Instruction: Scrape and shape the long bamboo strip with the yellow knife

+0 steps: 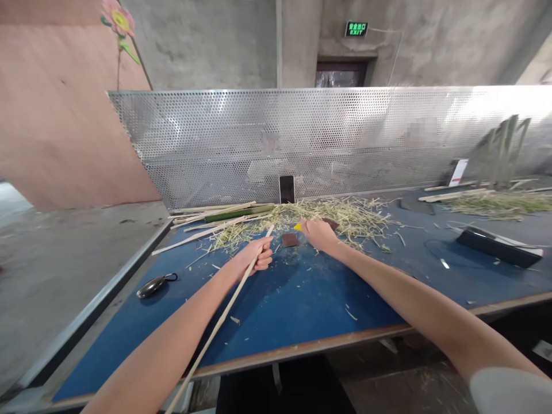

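Observation:
My left hand (257, 256) is closed around a long, pale bamboo strip (228, 305), which slants from near the table's middle down past its front edge. My right hand (318, 234) is closed on a small yellow tool (297, 227); only its tip shows at the fingers, so its kind is hidden. Between the hands a brown square piece (290, 239), perhaps sandpaper, lies flat on the blue table (297, 305). Another brown piece (331, 223) shows just behind my right hand. A heap of thin bamboo shavings (357, 215) spreads behind both hands.
Bamboo strips (207, 230) and a green bamboo length (235, 214) lie at back left. A phone (287, 190) stands against the perforated metal screen (267, 138). A dark rounded object with a loop (150, 286) sits left; a black box-like object (498, 247) lies right.

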The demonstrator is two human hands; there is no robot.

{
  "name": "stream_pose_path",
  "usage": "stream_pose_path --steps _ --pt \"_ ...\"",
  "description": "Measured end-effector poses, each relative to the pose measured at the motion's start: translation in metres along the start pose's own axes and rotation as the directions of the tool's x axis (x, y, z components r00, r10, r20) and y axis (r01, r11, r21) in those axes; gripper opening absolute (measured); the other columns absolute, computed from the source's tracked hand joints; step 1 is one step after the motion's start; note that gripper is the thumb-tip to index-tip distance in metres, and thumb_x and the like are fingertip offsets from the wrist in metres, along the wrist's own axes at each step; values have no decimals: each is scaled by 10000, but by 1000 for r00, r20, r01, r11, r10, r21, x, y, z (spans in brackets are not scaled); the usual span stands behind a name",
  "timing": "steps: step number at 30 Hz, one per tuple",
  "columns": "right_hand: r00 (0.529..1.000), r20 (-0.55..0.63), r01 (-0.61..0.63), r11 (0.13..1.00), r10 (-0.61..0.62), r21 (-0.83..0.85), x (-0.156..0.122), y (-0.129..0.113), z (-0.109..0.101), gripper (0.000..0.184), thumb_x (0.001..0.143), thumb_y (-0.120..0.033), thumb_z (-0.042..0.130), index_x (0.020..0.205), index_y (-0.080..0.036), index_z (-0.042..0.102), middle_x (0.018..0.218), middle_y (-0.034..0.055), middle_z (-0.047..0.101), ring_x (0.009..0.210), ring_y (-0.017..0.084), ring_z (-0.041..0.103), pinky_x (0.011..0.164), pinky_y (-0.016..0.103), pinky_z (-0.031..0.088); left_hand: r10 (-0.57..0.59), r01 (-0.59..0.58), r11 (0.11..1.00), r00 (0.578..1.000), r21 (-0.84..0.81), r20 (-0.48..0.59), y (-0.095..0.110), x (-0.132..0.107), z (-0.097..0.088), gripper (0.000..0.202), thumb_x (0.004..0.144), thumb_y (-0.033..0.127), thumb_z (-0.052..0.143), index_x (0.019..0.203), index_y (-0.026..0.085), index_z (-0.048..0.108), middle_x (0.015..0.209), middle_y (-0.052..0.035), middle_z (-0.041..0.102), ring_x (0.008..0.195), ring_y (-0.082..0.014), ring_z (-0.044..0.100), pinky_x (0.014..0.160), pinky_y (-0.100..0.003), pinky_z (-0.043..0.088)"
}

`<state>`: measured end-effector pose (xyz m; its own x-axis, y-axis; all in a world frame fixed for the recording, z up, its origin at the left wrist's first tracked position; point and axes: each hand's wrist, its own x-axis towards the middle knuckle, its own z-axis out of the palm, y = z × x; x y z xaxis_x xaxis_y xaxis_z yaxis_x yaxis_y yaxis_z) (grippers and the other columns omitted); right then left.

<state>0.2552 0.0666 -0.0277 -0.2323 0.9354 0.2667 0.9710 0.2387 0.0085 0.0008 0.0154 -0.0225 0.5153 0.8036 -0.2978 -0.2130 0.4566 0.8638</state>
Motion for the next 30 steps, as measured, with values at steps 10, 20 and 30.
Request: stream_pose_path --steps 10,20,30 --pt "983 87 168 981 -161 -91 -4 -7 1 521 1116 -260 207 1340 -90 645 951 188 772 884 282 743 772 331 476 18 -15 998 998 -58 63 1 -1 -4 350 1027 320 488 721 169 565 481 52 337 376 -90 294 332 -163 267" --pt "984 90 162 981 -153 -103 -4 -11 1 607 1130 -307 154 1288 -103 703 988 194 786 933 295 750 801 339 488 18 -15 999 996 -36 82 -4 6 -14 400 1028 361 457 882 91 713 497 36 371 393 -108 323 342 -191 309" --pt "983 86 171 983 -165 -73 -9 -13 -5 590 1131 -285 171 1303 -94 702 974 178 783 893 276 743 775 325 469 -7 7 998 1000 60 3 -3 8 -10 365 1074 322 404 1042 100 692 450 81 322 332 -116 246 303 -203 255"
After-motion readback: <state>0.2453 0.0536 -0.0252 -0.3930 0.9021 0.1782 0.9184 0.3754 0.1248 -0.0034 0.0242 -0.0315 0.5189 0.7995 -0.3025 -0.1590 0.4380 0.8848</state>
